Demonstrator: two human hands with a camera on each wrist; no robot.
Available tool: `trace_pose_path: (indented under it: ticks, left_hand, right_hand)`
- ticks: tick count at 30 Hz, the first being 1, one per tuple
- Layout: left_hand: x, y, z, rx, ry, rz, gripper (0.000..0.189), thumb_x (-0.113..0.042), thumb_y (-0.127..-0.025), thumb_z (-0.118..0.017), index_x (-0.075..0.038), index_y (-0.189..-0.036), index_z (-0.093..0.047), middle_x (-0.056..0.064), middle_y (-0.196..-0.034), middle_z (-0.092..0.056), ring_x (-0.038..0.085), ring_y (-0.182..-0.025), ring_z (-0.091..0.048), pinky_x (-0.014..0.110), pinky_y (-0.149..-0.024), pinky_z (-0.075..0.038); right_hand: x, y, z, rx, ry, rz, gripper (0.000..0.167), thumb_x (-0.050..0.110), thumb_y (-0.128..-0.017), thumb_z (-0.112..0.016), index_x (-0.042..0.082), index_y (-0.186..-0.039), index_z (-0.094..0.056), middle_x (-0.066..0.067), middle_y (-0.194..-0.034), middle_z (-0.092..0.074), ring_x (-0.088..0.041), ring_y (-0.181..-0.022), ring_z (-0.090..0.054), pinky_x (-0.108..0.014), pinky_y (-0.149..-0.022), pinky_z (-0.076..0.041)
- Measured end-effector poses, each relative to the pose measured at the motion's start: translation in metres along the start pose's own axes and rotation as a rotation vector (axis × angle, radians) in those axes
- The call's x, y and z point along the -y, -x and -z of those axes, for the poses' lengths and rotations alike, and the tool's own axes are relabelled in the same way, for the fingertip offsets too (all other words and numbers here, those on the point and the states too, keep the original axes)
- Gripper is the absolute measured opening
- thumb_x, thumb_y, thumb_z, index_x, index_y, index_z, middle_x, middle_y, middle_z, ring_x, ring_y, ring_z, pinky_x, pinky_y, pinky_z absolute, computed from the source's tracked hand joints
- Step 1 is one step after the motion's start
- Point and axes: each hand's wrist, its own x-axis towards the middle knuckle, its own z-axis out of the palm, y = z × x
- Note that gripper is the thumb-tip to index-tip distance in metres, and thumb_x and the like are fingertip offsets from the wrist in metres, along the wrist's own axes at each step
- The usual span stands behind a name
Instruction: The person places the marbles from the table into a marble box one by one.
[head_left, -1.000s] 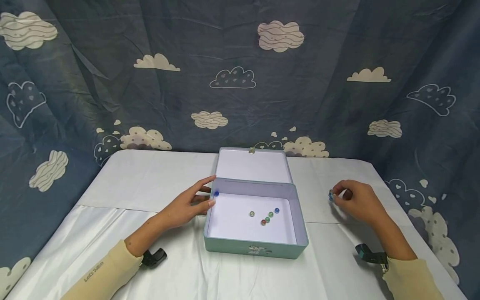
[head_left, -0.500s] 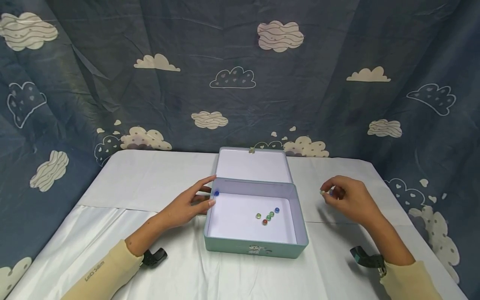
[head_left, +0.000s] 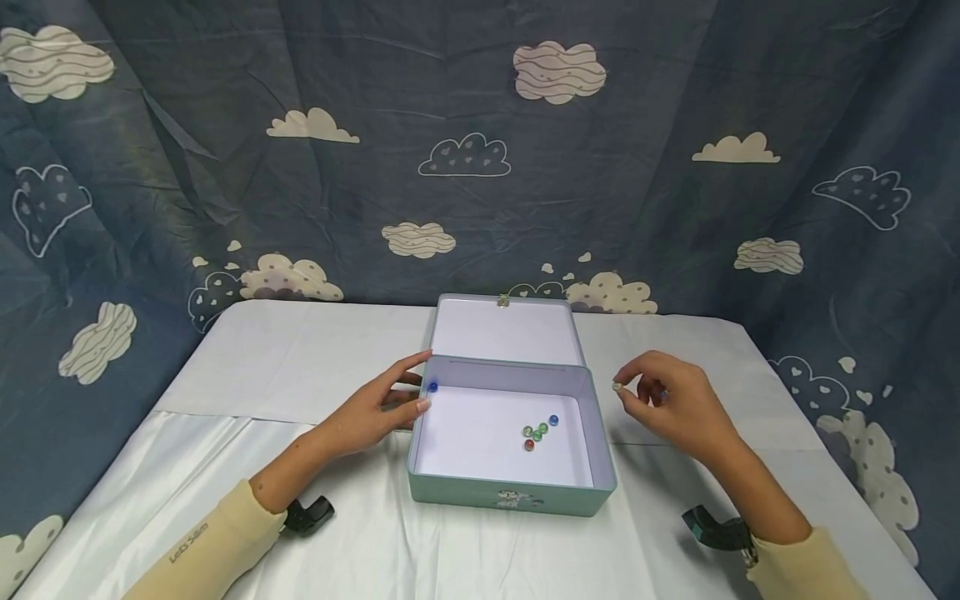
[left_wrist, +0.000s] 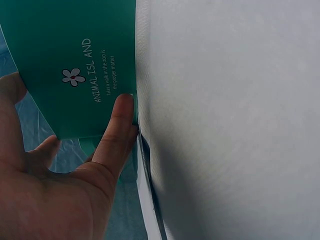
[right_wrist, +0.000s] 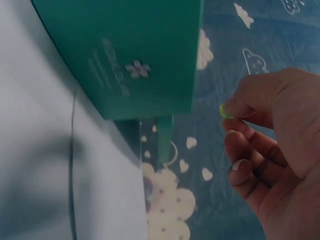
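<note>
A green tin box [head_left: 513,497] with a pale lining stands with its lid [head_left: 504,332] tipped back behind it. My left hand [head_left: 371,415] rests on the box's left side, fingers spread and mostly straight, the thumb flat on the wall. To the right of the box, my right hand [head_left: 678,404] pinches a yellow-green marble [right_wrist: 224,111] between thumb and index finger. A bit of blue [head_left: 664,393] shows among its other, curled fingers. Inside the box, several green marbles [head_left: 537,435], a red marble [head_left: 529,445] and a blue marble [head_left: 553,420] lie right of centre.
Another dark blue marble [head_left: 432,387] sits in the box's back left corner. White cloth [head_left: 330,533] covers the table, with a seam across it. A dark curtain [head_left: 465,92] printed with clouds hangs behind and at both sides.
My right hand has moved left towards the box with the pinched marble. One yellow-green marble in the box has rolled right, up to the green ones. The left hand has stayed in place.
</note>
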Motion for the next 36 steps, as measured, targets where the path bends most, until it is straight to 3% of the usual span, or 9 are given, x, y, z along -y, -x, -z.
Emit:
trace_pose_path:
  ticks: [18, 29, 36]
  left_hand:
    - [0.001, 0.001, 0.002, -0.009, -0.009, -0.005, 0.074, -0.032, -0.108, -0.067, -0.034, -0.169, -0.026, 0.019, -0.156, -0.044, 0.040, -0.142, -0.053, 0.040, -0.093, -0.064]
    - [0.002, 0.001, 0.001, -0.006, 0.000, 0.001, 0.074, -0.032, -0.108, -0.067, -0.035, -0.169, -0.026, 0.018, -0.156, -0.043, 0.040, -0.142, -0.053, 0.039, -0.093, -0.064]
    - [0.001, 0.000, 0.001, -0.004, 0.004, -0.002, 0.074, -0.032, -0.108, -0.067, -0.034, -0.169, -0.026, 0.018, -0.156, -0.043, 0.040, -0.143, -0.053, 0.039, -0.094, -0.064]
  right_hand:
    - [0.022, -0.001, -0.035, -0.002, -0.113, -0.001, 0.028, -0.004, -0.087, -0.083, 0.019, -0.101, -0.076, 0.010, -0.092, -0.066, -0.013, -0.067, -0.055, -0.023, -0.054, -0.047]
    - [0.023, -0.003, -0.045, 0.024, -0.143, -0.015, 0.025, -0.002, -0.088, -0.083, 0.019, -0.099, -0.077, 0.011, -0.091, -0.065, -0.012, -0.063, -0.052, -0.022, -0.053, -0.044]
    - [0.020, -0.002, -0.048, 0.029, -0.160, -0.013, 0.025, -0.005, -0.086, -0.084, 0.013, -0.102, -0.078, 0.008, -0.092, -0.066, -0.012, -0.065, -0.052, -0.022, -0.054, -0.044]
